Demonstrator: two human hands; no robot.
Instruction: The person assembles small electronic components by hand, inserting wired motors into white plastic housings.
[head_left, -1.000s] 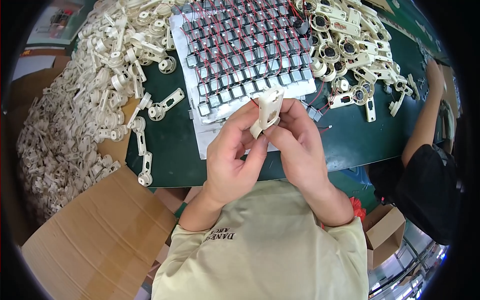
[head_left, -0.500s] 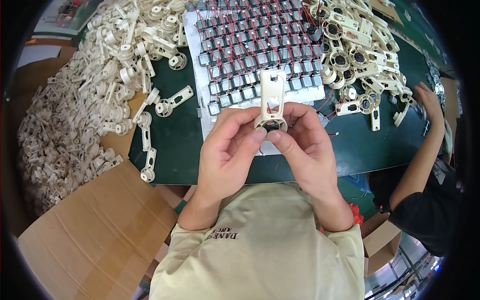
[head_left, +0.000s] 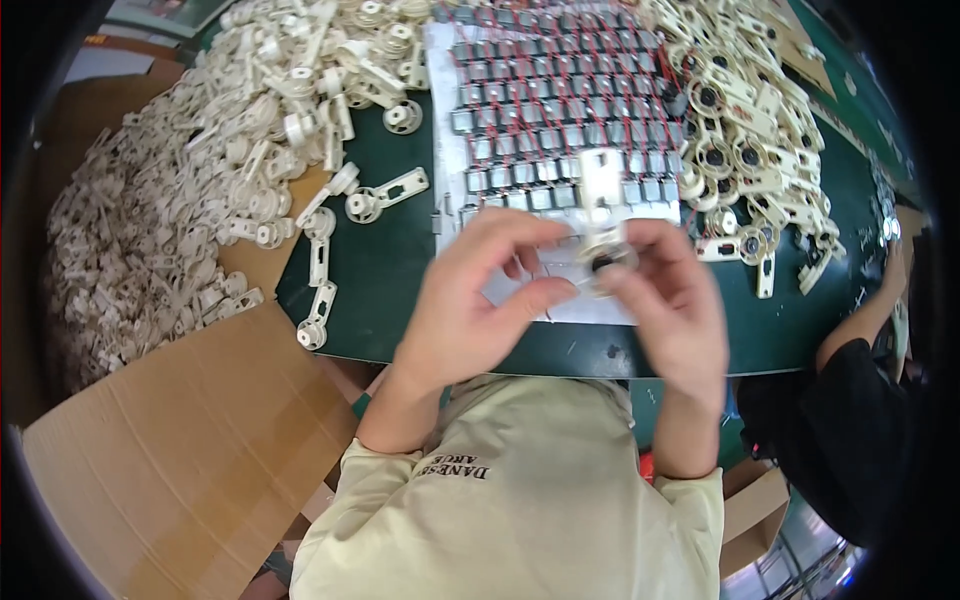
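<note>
My right hand grips a cream plastic housing by its round end, thumb on the front. The part has a long slotted arm pointing away from me and a dark round piece in its ring; motion blurs it. My left hand is just left of it, thumb and forefinger apart, apparently off the housing. A thin wire shows by the left thumb tip. Beyond both hands, rows of small silver-grey rectangular blocks with red wires lie on a white sheet.
Plain cream housings are heaped at the left, a few lying loose on the green table. Housings with dark round pieces pile up at the right. A cardboard flap stands near left. Another person's arm is at the far right.
The housing has moved right with my right hand, and my left hand has come away from it. The table appears shifted rightward in view. The other person's arm has drawn farther right.
</note>
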